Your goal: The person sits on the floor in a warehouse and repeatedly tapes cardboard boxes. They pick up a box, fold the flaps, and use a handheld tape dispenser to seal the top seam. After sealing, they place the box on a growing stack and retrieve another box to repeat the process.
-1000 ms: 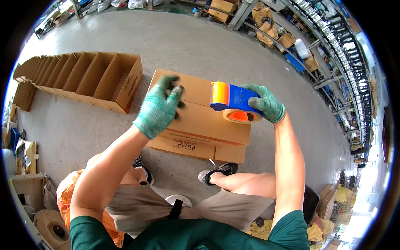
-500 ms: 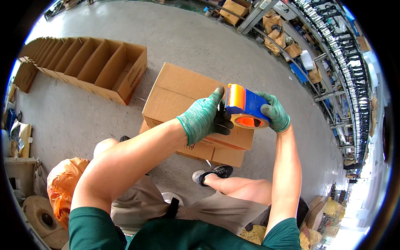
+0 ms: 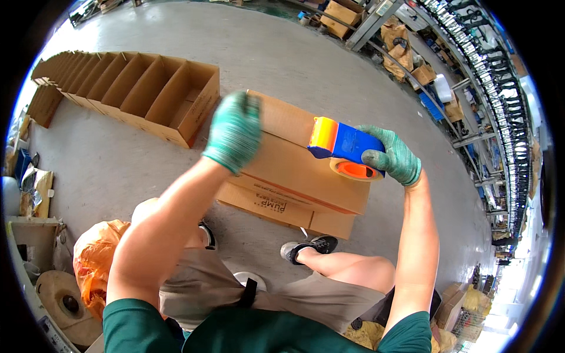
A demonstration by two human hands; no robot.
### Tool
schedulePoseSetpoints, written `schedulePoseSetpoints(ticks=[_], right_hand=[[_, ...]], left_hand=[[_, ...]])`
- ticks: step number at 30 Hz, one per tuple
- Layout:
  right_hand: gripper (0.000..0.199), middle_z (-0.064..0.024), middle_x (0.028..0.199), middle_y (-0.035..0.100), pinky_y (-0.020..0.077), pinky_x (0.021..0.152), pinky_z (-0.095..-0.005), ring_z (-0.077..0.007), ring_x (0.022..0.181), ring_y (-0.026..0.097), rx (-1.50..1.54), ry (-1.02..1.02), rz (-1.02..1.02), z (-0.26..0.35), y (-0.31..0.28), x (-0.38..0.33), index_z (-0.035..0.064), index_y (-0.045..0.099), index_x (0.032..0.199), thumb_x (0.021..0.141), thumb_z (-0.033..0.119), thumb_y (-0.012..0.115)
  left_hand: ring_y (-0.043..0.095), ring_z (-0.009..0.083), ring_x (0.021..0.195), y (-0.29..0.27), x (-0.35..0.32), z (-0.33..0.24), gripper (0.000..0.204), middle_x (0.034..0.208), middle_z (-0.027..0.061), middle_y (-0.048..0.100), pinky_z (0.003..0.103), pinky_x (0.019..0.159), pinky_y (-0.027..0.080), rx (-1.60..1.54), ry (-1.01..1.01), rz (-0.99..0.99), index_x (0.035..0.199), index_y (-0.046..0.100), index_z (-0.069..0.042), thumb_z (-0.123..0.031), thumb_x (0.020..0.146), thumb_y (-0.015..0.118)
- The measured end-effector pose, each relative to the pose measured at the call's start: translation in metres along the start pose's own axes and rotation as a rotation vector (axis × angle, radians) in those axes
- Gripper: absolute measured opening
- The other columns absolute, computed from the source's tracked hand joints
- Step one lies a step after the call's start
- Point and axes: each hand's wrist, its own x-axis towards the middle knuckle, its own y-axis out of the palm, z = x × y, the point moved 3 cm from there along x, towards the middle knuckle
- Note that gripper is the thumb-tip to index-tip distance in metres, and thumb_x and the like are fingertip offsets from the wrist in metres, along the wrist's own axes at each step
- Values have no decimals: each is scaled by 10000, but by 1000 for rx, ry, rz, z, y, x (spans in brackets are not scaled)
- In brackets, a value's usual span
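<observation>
In my right hand (image 3: 395,154), gloved in green, is a blue and orange tape dispenser (image 3: 352,144) with a roll of tape (image 3: 356,169) on its underside. My fingers wrap its right end and the thumb lies along its near side. Beneath it sits a closed brown carton (image 3: 288,156), with a second carton (image 3: 259,203) showing below its near side. My left hand (image 3: 234,132), in a matching glove, is raised over the carton's left end. Motion smears its fingers, and whether anything is in them cannot be made out.
A long row of open-topped cartons (image 3: 138,94) stands on the floor at the upper left. An orange plastic bag (image 3: 97,259) and a large spool (image 3: 67,303) are at my lower left. Along the right runs a metal rack (image 3: 471,141) with boxes and a blue crate (image 3: 432,107).
My left hand has pulled away from the dispenser and moved up and left to the carton's left end. The dispenser stays in my right hand, turned slightly.
</observation>
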Motion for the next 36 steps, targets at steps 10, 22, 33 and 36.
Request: schedulePoseSetpoints(ticks=[10, 22, 33, 36], right_hand=[[755, -126, 1088, 724, 547, 896, -362, -191, 997, 676, -80, 16, 12, 34, 20, 14, 1, 641, 1288, 786, 539, 809], [720, -123, 1102, 721, 536, 917, -336, -166, 1003, 662, -30, -23, 29, 36, 23, 20, -4, 634, 1306, 833, 521, 772], [775, -134, 986, 736, 570, 767, -331, -179, 838, 687, -186, 38, 121, 29, -8, 6, 6, 645, 1302, 803, 592, 741], [867, -131, 946, 731, 558, 702, -350, -209, 797, 689, -299, 214, 121, 3, -47, -45, 2, 658, 1262, 736, 688, 717]], left_hand=[[534, 132, 731, -37, 23, 95, 247, 826, 18, 558, 290, 669, 511, -332, -412, 26, 1014, 613, -48, -256, 1075, 494], [583, 269, 1176, -11, 20, 119, 518, 1370, 183, 583, 369, 1041, 452, 102, -156, 161, 1452, 417, -20, -256, 1025, 593], [465, 178, 1305, -3, 17, 66, 431, 1382, 44, 570, 332, 1165, 325, -296, -23, 559, 1404, 553, -148, -394, 1113, 352], [482, 158, 1267, -2, 17, 65, 421, 1358, 34, 585, 323, 1159, 322, -296, -20, 544, 1407, 554, -134, -378, 1110, 384]])
